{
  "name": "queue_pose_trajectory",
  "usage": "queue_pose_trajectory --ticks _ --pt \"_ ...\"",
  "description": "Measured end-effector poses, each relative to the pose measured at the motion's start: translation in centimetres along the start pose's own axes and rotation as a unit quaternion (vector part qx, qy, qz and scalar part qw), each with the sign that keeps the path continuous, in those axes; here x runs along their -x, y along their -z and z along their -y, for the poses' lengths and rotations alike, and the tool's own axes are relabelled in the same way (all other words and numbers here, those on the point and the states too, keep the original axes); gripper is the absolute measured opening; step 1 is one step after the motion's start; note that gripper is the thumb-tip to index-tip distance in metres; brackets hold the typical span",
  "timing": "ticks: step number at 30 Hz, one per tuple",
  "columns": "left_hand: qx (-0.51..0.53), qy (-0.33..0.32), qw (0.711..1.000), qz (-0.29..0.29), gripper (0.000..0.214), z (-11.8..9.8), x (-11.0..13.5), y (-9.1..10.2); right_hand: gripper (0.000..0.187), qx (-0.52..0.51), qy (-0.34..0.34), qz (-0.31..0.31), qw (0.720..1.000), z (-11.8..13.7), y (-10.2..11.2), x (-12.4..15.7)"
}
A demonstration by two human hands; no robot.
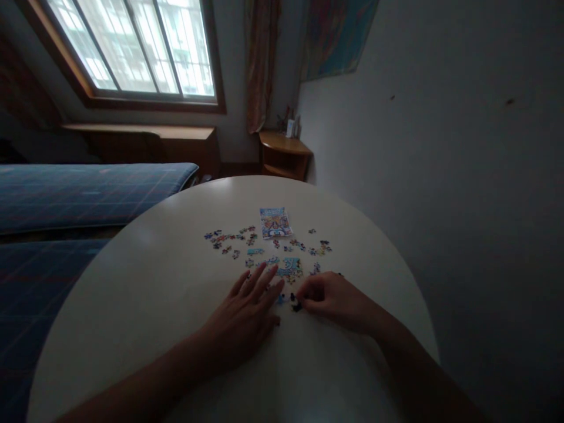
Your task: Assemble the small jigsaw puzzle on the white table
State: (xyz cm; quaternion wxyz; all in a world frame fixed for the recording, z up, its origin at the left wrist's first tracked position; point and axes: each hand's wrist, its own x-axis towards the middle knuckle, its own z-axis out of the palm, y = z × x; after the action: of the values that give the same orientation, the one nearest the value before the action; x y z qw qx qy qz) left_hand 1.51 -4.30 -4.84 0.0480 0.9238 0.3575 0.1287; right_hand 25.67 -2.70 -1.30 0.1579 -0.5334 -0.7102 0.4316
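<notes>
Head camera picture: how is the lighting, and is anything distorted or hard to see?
In the head view, the window is overexposed and the room dim; the round table looks bowed by the wide lens; jigsaw pieces show no detail.

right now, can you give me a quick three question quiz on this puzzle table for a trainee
1. True or false: the left hand lies flat, palm down, on the table.
2. Which hand pinches the dark piece? A) left hand B) right hand
3. Fill in: the picture card lies ___ from the person than both hands.
Key: 1 true; 2 B; 3 farther
</notes>
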Motion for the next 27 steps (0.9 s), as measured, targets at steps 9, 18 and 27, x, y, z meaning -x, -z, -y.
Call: queue_pose_trajectory --ticks 9,18,27 --pt "0.092 -0.03 0.995 -0.036 0.012 0.3 -0.2 2.0 0.015 0.002 -0.001 0.019 1.0 0.7 -0.5 1.3" --pt "0.118 0.0 0.993 -0.016 0.014 -0.5 -0.7 1.1 0.025 0.026 0.06 -0.019 0.998 0.5 -1.1 0.5" --pt "0.144 0.034 0.989 -0.007 0.016 -0.5 -0.7 0.8 0.027 0.029 0.05 -0.049 0.997 0.3 -1.0 0.1"
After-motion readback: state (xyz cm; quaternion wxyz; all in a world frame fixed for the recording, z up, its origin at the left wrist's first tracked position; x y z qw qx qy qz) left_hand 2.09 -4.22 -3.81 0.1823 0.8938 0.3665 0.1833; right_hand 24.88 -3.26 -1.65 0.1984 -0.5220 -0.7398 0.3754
